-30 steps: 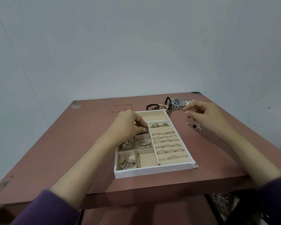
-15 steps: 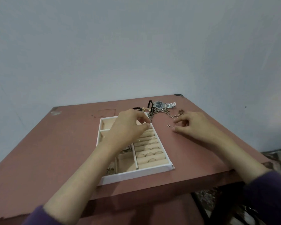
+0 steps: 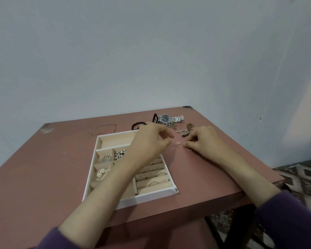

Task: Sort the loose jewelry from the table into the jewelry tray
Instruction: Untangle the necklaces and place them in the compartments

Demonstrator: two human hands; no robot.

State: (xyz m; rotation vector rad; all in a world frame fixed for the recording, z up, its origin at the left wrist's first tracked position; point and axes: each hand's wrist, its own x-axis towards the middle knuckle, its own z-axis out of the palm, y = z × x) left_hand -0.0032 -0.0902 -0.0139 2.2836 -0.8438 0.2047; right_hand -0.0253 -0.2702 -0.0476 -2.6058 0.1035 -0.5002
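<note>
Small earring (image 3: 178, 143) on table (image 3: 52, 168), just off far-right corner of jewelry tray (image 3: 151, 195), between 2 hands. Long axis points at right hand (image 3: 203, 141), nearer, pinching post end. Left hand (image 3: 149, 141) over tray, fingers curled, contents unclear.

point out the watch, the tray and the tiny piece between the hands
watch (image 3: 165, 118), head view, dial
tray (image 3: 151, 195), head view, near wall
tiny piece (image 3: 178, 143), head view, its loop
</note>
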